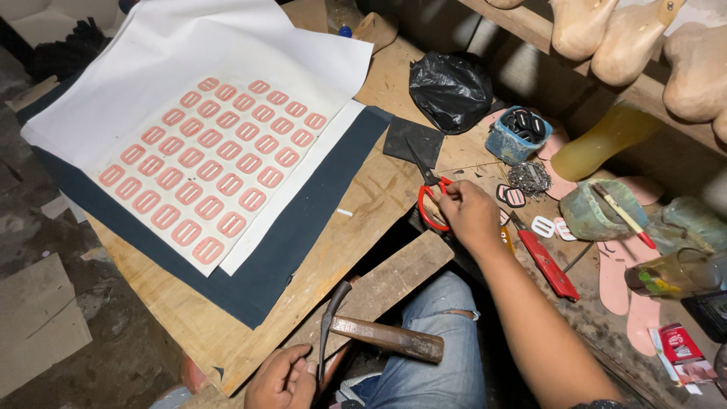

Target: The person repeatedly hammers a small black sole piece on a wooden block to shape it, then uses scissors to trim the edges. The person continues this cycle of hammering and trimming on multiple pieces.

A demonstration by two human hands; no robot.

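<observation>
My right hand reaches over the wooden board and closes on the red handles of a pair of scissors, whose dark blades point up and away. My left hand rests at the board's near edge, fingers curled against the metal head of a hammer with a wooden handle. A white sheet carrying rows of several pink buckle-shaped pieces lies on a dark blue sheet on the plywood board.
A black plastic bag, a blue cup of dark buckles, a red utility knife, a glue pot with a brush, pink insoles and wooden shoe lasts crowd the right side. My knee in jeans is below.
</observation>
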